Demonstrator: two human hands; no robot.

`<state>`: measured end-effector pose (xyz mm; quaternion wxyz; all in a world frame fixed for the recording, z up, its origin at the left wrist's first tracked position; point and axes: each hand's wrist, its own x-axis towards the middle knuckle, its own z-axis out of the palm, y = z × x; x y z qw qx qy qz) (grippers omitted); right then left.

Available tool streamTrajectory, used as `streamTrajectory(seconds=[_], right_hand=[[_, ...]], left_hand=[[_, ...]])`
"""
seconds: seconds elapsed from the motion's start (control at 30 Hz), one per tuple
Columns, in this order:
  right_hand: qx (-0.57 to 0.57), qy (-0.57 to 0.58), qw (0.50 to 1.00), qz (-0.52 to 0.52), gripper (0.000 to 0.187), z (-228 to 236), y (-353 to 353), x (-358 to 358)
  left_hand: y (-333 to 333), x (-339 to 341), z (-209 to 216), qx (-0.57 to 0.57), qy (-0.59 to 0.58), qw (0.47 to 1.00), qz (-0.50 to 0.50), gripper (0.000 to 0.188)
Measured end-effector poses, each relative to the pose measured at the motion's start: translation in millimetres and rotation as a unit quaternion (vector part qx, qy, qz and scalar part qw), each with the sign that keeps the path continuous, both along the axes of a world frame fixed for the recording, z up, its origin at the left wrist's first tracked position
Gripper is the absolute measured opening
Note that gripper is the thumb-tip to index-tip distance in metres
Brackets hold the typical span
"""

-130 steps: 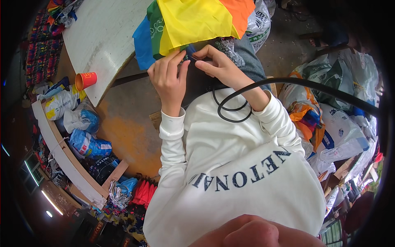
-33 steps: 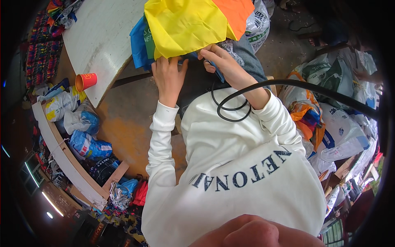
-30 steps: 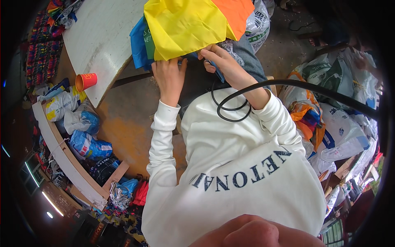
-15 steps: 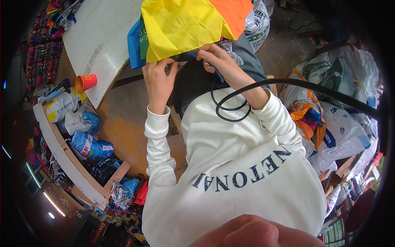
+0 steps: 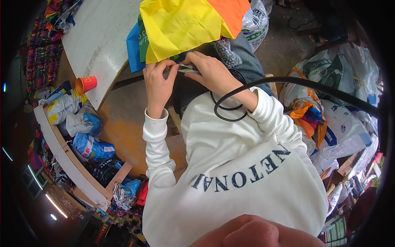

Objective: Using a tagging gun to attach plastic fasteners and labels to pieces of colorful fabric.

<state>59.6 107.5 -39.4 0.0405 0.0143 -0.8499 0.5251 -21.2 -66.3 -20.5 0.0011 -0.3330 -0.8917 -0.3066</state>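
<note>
A large multicoloured cloth (image 5: 181, 31), mostly yellow with orange, green and blue parts, hangs over my lap and the table corner. My left hand (image 5: 158, 84) is closed at the lower edge of its yellow part, thumb and fingers pinched together. Close by on the right is my right hand (image 5: 212, 74), fingers curled, its thumb pointing toward the left hand. Between the two hands shows a pale, thin, blade-like piece (image 5: 187, 68), partly hidden by the right fingers; its kind is unclear. Grey speckled fabric (image 5: 228, 53) lies on my thigh beside the right hand.
A white table (image 5: 96, 37) stands at the left, with an orange-red paper cup (image 5: 86, 84) near its edge. A black cable (image 5: 312, 84) runs from the right and loops by my right wrist. Stuffed plastic bags (image 5: 341, 123) crowd the right; more bags (image 5: 92, 146) lie left by a wooden board (image 5: 70, 156).
My right hand has moved left and slightly down, closer to the left hand, and turned so its back shows. The blue object seen in it earlier is now hidden. My left hand stays at the cloth edge.
</note>
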Motion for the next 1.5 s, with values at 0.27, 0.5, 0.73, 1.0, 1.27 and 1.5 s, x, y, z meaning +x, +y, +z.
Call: streamTrajectory(seconds=[0.27,0.5,0.73,1.0,1.27,1.5], right_hand=[[-0.009,0.027,0.999,-0.018,0.021,-3,-1,-3],[0.002,0.042,0.999,-0.032,0.017,-4,-1,-4],[0.004,0.037,0.999,-0.036,0.018,-7,-1,-4],[-0.016,-0.035,0.999,-0.009,0.023,-16,4,-8],[-0.234,-0.032,0.971,-0.028,0.041,-46,11,-17],[-0.217,-0.045,0.975,-0.007,0.041,-49,14,-16]], left_hand=[[1,4,2,0.011,-0.008,1.0,0.002,0.01],[2,6,1,0.01,-0.007,1.0,-0.002,0.01],[0,6,2,0.008,-0.003,1.0,-0.007,0.01],[-2,5,3,0.009,-0.008,1.0,-0.005,0.011],[-8,7,11,-0.031,0.032,0.999,0.001,0.011],[-31,2,8,-0.186,0.124,0.974,-0.027,0.016]])
